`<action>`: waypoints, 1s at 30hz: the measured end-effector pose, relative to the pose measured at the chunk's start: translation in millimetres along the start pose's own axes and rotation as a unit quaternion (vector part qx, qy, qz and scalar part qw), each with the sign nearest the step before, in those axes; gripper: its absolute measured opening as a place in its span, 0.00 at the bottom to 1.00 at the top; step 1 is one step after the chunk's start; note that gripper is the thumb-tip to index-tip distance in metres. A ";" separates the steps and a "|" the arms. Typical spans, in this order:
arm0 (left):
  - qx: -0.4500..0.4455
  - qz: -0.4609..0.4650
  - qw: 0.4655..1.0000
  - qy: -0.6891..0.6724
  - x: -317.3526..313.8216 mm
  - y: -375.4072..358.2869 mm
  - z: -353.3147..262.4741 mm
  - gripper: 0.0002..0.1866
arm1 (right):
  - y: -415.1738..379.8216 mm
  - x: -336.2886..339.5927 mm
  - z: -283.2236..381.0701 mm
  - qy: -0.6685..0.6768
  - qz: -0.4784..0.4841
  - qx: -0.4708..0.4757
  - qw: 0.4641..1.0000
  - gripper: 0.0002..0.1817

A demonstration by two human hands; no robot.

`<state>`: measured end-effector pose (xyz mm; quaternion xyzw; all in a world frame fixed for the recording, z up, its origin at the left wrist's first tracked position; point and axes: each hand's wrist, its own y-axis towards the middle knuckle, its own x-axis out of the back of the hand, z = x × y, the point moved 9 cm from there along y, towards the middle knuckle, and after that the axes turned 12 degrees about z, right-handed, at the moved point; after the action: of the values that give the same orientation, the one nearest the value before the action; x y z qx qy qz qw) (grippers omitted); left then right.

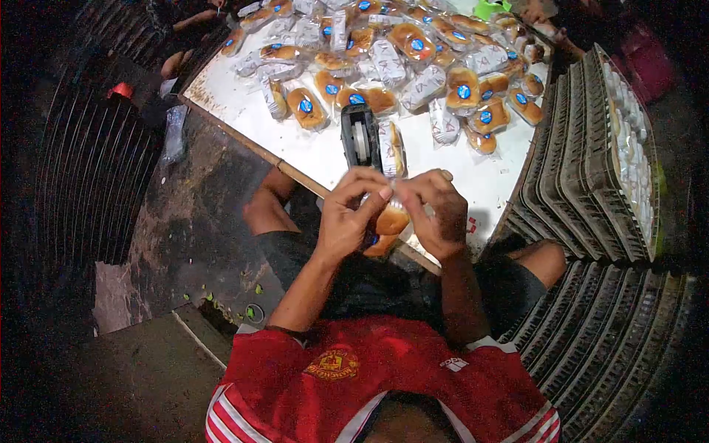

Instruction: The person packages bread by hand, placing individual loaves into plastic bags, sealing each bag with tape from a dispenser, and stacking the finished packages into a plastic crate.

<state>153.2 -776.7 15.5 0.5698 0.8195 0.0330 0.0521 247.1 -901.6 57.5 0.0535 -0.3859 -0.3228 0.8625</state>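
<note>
At the near edge of the table, my left hand (344, 214) and my right hand (436, 213) meet, fingers pinched together on the gathered clear plastic of a bagged bun (393, 220). The golden-brown bun hangs between and below the fingertips. Under it shows a second bun (381, 245) with a blue label, partly hidden by my left hand. A black tape dispenser (360, 136) stands just beyond my hands, with a roll inside it. Right beside the dispenser lies another wrapped bun (392, 148).
Many bagged buns (413, 43) with blue labels are heaped over the far part of the white table (288, 151). Stacked plastic crates (569, 155) rise at the right, more crates (92, 148) at the left. Other people's hands (539, 11) show at the far edge.
</note>
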 end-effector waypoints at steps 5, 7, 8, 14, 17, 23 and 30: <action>-0.005 0.022 1.000 0.011 8.1 2.2 3.3 0.08 | 1.4 -1.9 3.6 0.052 0.006 0.052 0.997 0.10; 0.044 0.028 0.998 0.023 12.1 0.7 19.2 0.09 | 2.8 -11.2 -0.9 -0.020 0.002 -0.047 0.999 0.03; 0.074 0.024 0.997 -0.001 13.3 -1.6 27.2 0.09 | -1.5 -19.5 -7.2 -0.021 0.012 -0.083 0.996 0.05; -0.068 -0.079 0.965 0.242 14.0 -20.0 -10.6 0.07 | -31.9 -73.8 -30.1 0.349 0.015 -0.158 0.924 0.11; -0.073 -0.117 0.989 -0.050 17.7 -29.1 -4.1 0.17 | -40.2 -112.4 -26.7 0.527 0.129 -0.178 0.821 0.27; -0.120 -0.001 0.987 0.109 19.6 -24.2 -16.2 0.37 | -22.4 -115.5 -23.3 0.538 0.163 -0.138 0.815 0.41; -0.031 0.017 0.987 0.158 42.4 -21.8 -19.0 0.36 | 38.8 -99.5 -75.0 0.025 0.123 -0.313 0.941 0.26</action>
<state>116.0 -744.4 29.8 0.5692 0.8064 0.1485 -0.0610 270.5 -823.3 -44.4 -0.2593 -0.2468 -0.3171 0.8782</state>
